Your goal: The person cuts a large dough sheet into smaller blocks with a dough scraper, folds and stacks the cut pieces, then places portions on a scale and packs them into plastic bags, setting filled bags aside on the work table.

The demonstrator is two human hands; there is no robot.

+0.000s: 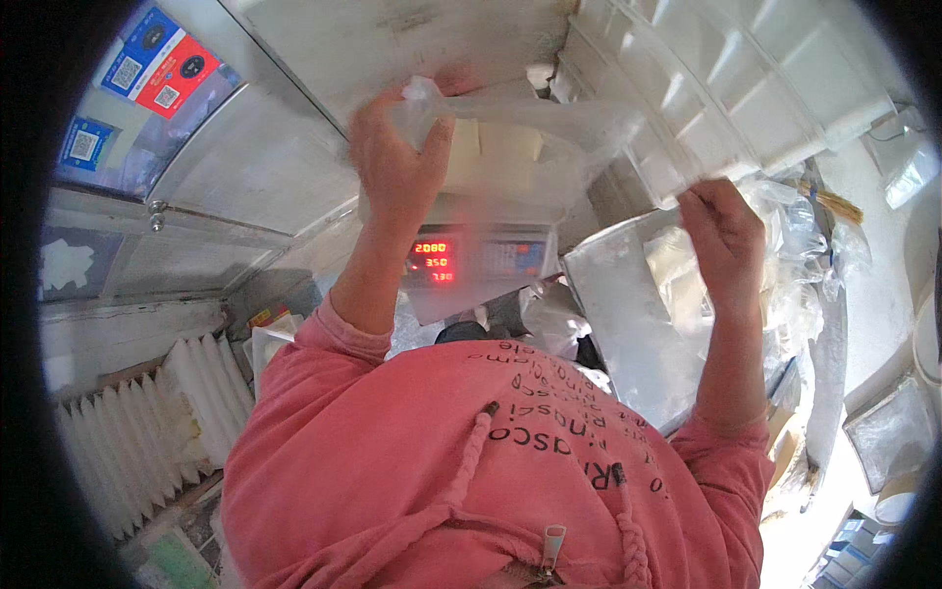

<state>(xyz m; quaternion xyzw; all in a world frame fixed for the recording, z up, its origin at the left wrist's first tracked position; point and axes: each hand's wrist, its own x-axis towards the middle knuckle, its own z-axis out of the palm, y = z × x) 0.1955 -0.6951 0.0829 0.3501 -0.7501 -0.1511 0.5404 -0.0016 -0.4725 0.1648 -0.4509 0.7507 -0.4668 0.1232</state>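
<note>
Bag [574, 157] in left hand [404, 157]; right [724, 236] curled.

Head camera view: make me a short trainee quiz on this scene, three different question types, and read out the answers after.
1. What does the left hand hold?
2. True or false: the scale shows green digits.
3. Where is the blue-and-red sign: a) lower right, b) upper left, c) upper right?

Key:
1. A plastic bag, with pale blocks showing through.
2. False; the digits are red.
3. b

Scale disp. [471, 257]: red digits [433, 262]. Blue/red signs [157, 67]: QR codes [125, 74]. Pink top [392, 471]: blk lettering [549, 437].
</note>
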